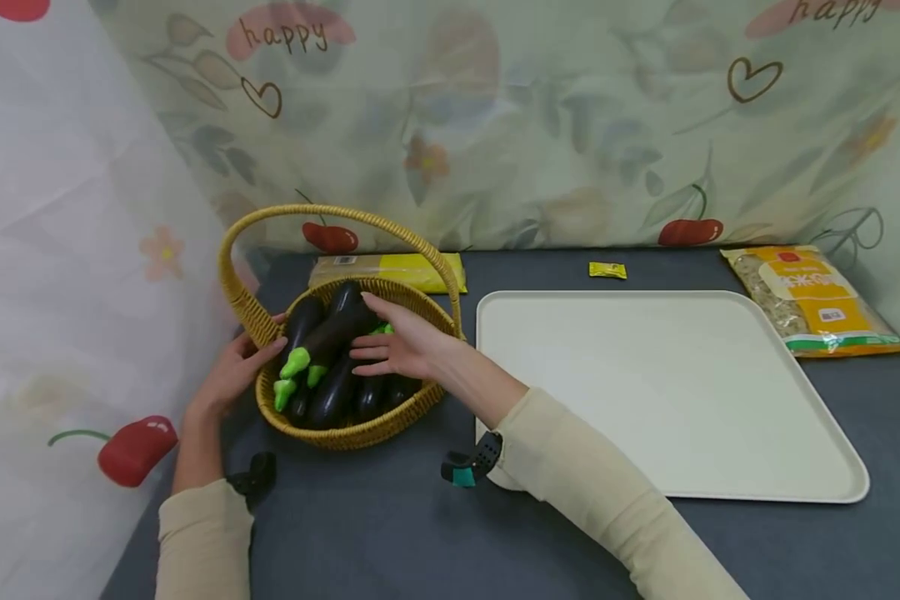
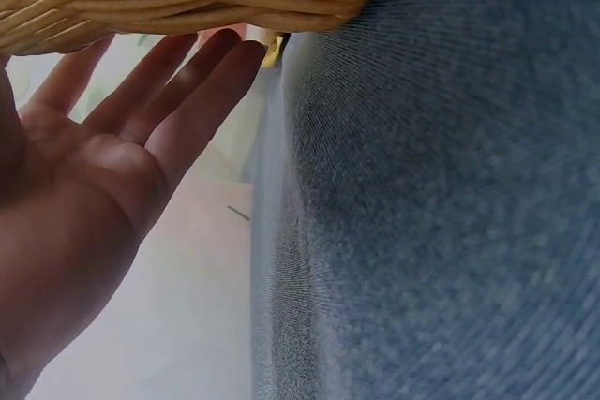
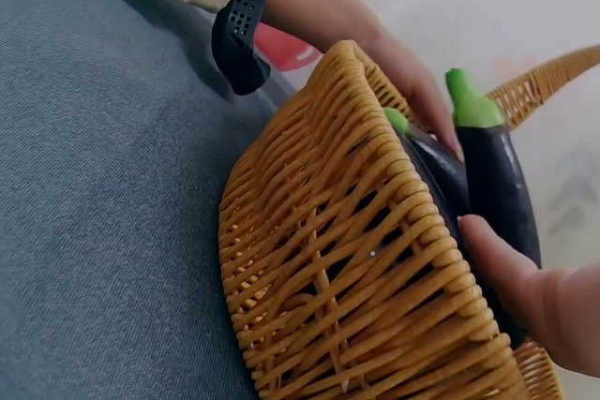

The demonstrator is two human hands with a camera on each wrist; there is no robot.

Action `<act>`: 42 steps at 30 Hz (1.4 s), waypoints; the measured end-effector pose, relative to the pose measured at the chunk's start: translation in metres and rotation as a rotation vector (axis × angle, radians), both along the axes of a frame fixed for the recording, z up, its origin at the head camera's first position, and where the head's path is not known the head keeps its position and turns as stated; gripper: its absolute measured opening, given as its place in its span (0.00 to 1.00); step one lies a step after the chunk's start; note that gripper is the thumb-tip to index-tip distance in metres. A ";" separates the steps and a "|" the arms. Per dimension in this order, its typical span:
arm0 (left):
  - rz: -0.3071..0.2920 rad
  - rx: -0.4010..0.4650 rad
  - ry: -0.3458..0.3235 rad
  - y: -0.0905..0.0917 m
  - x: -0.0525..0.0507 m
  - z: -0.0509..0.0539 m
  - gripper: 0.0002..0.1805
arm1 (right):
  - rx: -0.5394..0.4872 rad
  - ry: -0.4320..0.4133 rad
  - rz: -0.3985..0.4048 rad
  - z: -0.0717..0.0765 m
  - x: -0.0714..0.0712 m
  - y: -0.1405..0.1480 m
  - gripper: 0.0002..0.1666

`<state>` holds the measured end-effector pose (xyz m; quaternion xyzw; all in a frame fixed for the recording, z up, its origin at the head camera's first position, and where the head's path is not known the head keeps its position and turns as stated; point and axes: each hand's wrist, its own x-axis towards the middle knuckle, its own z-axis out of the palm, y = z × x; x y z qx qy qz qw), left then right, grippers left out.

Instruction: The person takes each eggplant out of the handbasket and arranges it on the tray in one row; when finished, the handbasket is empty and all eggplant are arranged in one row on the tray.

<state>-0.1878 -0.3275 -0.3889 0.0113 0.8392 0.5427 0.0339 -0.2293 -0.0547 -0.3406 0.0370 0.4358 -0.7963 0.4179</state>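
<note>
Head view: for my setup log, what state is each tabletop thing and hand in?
Basket: upright, handle raised
Eggplants: heaped in the basket
Tray: flat, face up
Orange bag: lying flat, filled
Yellow bag: lying flat, partly hidden
Small packet: lying flat
Left hand: at the basket's rim, fingers extended
Right hand: over the eggplants, fingers extended

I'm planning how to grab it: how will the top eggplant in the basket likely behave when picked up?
The top eggplant has smooth skin, so it may be slippery. Its rounded body lies across other eggplants, so a nudge could roll it. It shows no sag, suggesting it's fairly stiff.
</note>
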 end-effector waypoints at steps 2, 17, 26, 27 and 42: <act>-0.008 0.014 0.001 0.000 0.000 0.001 0.36 | 0.003 -0.006 -0.012 0.000 -0.001 -0.003 0.43; 0.010 0.002 0.007 0.002 0.001 0.001 0.35 | 0.230 0.082 -0.220 0.006 0.003 -0.038 0.53; 0.022 0.018 0.016 0.001 0.001 -0.002 0.35 | 0.285 0.102 -0.282 0.005 0.002 -0.048 0.52; 0.023 0.016 0.016 0.001 0.001 -0.002 0.35 | 0.268 0.094 -0.280 0.005 0.002 -0.047 0.52; 0.005 0.091 0.011 0.002 0.002 -0.002 0.33 | 0.090 0.143 -0.041 0.012 0.014 -0.009 0.50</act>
